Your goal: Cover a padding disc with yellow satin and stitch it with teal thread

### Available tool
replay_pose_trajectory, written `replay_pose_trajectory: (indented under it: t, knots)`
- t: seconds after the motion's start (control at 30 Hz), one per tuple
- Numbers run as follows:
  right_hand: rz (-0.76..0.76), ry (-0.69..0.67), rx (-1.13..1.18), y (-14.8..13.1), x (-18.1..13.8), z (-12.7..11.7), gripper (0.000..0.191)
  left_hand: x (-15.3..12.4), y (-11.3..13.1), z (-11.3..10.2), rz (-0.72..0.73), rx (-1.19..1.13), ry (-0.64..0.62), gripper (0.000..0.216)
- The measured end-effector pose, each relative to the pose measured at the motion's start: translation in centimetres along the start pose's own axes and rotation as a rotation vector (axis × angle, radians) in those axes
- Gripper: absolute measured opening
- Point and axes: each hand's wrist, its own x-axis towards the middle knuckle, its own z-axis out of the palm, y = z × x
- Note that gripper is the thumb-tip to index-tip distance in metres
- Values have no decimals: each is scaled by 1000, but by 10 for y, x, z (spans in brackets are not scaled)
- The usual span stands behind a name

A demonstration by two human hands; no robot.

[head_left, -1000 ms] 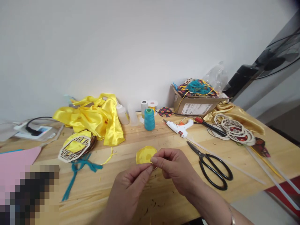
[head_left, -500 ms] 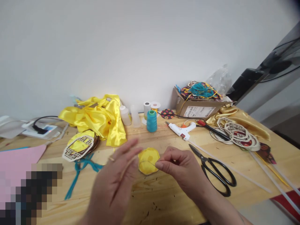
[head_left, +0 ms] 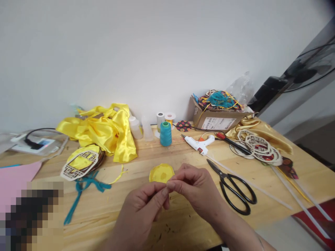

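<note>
My left hand (head_left: 146, 205) and my right hand (head_left: 197, 188) meet at the fingertips over the near part of the table, both closed in a pinch. A thin thread showed at my right fingers a moment ago; now the fingertips hide whatever lies between them. Just behind the hands, flat on the wood, is a round yellow fabric-covered disc (head_left: 161, 172), its near edge partly covered by my fingers. Black-handled scissors (head_left: 232, 186) lie to the right of my right hand. A cone of teal thread (head_left: 165, 134) stands beyond the disc.
Yellow satin (head_left: 104, 134) is heaped at the back left, beside patterned cutout pieces (head_left: 78, 165) and teal cord (head_left: 78, 195). A white glue gun (head_left: 200, 143) lies behind the scissors. A cardboard box (head_left: 217, 118) holds cords; more cutouts (head_left: 261, 148) lie at right.
My left hand, earlier raised with its fingers stretched out, has come in and closed against my right fingertips. The thin thread at my right hand is no longer visible. The view has shifted slightly.
</note>
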Motion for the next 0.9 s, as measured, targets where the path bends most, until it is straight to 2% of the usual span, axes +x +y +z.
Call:
replay_pose_trajectory:
  t: [0.07,0.17,0.2,0.27,0.37,0.43,0.53,0.73,0.8,0.9]
  knots:
    - [-38,51,-273,5,-7,-14,13,1,-1,0,-20,-62,26,31]
    - [-40,212,-885,22,-29,-50,20,2,-3,-2,-42,-153,100,26]
    - [3,232,-1055,31,-38,-64,21,3,-4,-3,-45,-178,124,24]
    - [55,220,-1244,51,-55,-90,24,3,-6,-5,-39,-218,155,23]
    - [95,196,-1330,76,-73,-111,34,3,-8,-6,-32,-268,189,22]
    - [137,204,-1331,83,-77,-113,38,2,-8,-6,-29,-279,204,23]
    - [176,189,-1215,75,-75,-105,38,1,-7,-6,-20,-256,231,23]
    - [213,-96,-531,25,-63,-62,15,-3,-1,-11,1,-163,273,16]
    - [215,-114,-362,11,-58,-49,9,-2,-1,-11,9,-164,276,16]
    - [207,-78,-315,-2,-52,-39,23,-1,-3,-12,16,-199,237,19]
